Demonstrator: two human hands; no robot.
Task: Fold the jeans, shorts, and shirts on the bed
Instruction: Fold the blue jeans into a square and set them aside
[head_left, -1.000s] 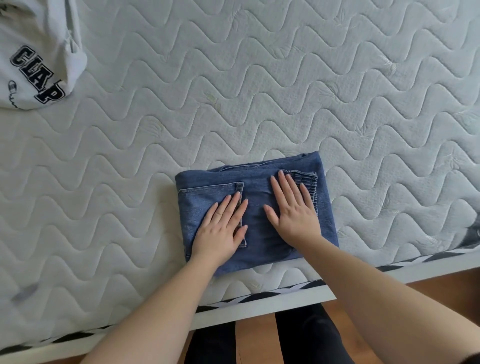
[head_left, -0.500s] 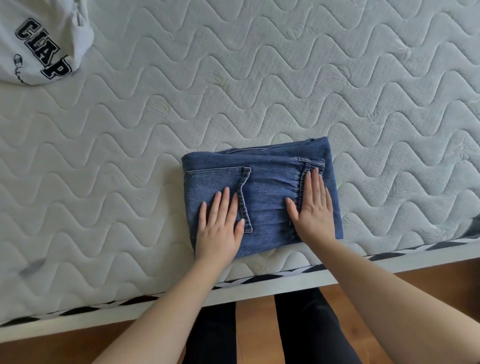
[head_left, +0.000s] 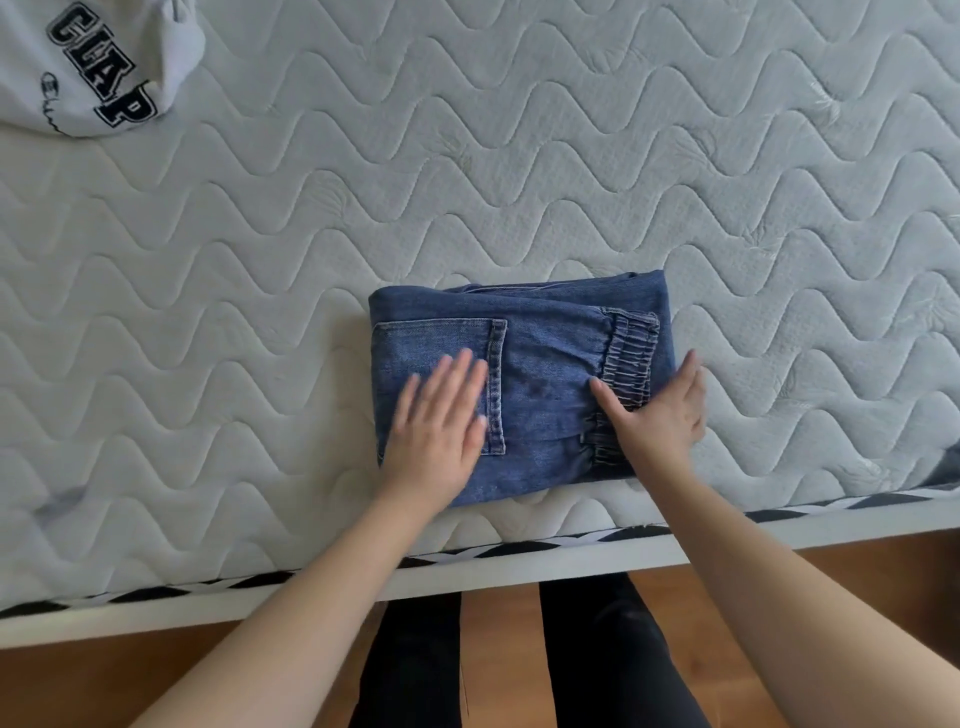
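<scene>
The jeans (head_left: 524, 384) lay folded into a compact blue rectangle near the bed's (head_left: 571, 171) near edge, pocket facing up on the left and elastic waistband on the right. The left hand (head_left: 441, 431) rested flat on the pocket, fingers straight and together, gripping nothing; it was slightly blurred. The right hand (head_left: 657, 415) lay on the waistband at the right edge, thumb spread over the denim, fingers running along the side; whether they curled under the fold could not be told. A white shirt (head_left: 93, 62) with black lettering sat at the far left corner, well apart.
</scene>
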